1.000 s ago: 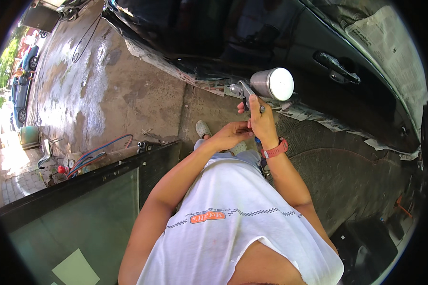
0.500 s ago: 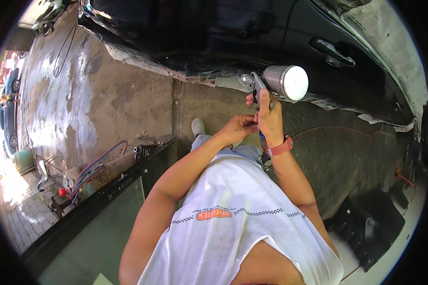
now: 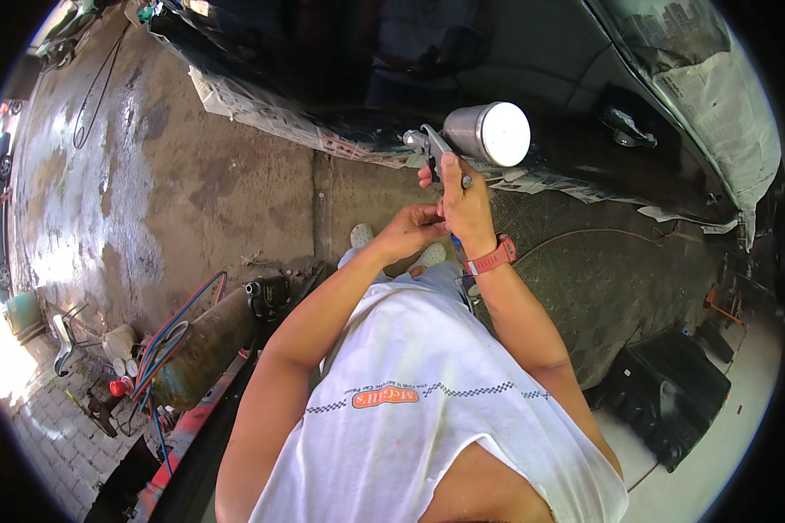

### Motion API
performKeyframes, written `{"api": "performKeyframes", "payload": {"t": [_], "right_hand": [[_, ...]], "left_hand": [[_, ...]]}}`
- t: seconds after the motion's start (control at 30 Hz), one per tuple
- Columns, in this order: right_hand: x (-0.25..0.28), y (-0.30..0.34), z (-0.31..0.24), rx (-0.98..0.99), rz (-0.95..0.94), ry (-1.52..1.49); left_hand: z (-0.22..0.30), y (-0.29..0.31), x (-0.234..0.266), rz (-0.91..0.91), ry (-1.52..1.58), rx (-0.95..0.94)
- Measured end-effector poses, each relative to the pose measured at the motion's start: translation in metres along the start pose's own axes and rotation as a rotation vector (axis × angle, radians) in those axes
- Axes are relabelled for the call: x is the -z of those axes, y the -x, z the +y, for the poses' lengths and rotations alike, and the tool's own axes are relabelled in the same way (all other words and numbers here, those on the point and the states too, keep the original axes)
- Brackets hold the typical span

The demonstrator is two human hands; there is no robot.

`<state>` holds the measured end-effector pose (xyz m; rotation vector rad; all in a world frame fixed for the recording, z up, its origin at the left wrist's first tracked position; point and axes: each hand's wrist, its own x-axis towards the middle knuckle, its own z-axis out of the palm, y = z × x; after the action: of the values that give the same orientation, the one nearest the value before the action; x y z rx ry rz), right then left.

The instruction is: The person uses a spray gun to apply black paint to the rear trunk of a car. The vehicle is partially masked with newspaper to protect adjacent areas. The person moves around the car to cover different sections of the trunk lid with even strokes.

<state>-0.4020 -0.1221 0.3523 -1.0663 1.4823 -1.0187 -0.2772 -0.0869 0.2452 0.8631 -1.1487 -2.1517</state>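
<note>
At one o'clock, beside black bodywork (image 3: 541,78), the right hand (image 3: 467,207) wrapped its fingers around a spray gun (image 3: 435,143), seemingly keeping its cup (image 3: 488,135) upright; at the gun's six o'clock, the left hand (image 3: 407,234) bent its fingers inward, any grip hidden.

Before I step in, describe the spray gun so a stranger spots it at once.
Start at the glossy black car body across the top. Near the middle of its newspaper-lined lower edge, the right hand grips the spray gun. Its metal cup, a silvery cylinder with a bright white round end, stands out from the dark car and flat paper around it.
</note>
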Motion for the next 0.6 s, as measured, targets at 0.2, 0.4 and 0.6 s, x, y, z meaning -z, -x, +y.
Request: {"api": "performKeyframes", "payload": {"t": [0.2, 0.4, 0.6], "right_hand": [[-0.020, -0.008, -0.007, 0.034, 0.059, -0.002], [-0.011, -0.017, -0.010, 0.080, 0.166, 0.157], [-0.035, -0.029, -0.016, 0.062, 0.111, 0.165]], "left_hand": [[0.003, -0.002, 0.024, -0.039, 0.021, 0.034], [0.021, -0.020, 0.016, -0.068, 0.034, 0.005], [0.017, -0.017, 0.036, -0.046, 0.096, 0.005]]}}
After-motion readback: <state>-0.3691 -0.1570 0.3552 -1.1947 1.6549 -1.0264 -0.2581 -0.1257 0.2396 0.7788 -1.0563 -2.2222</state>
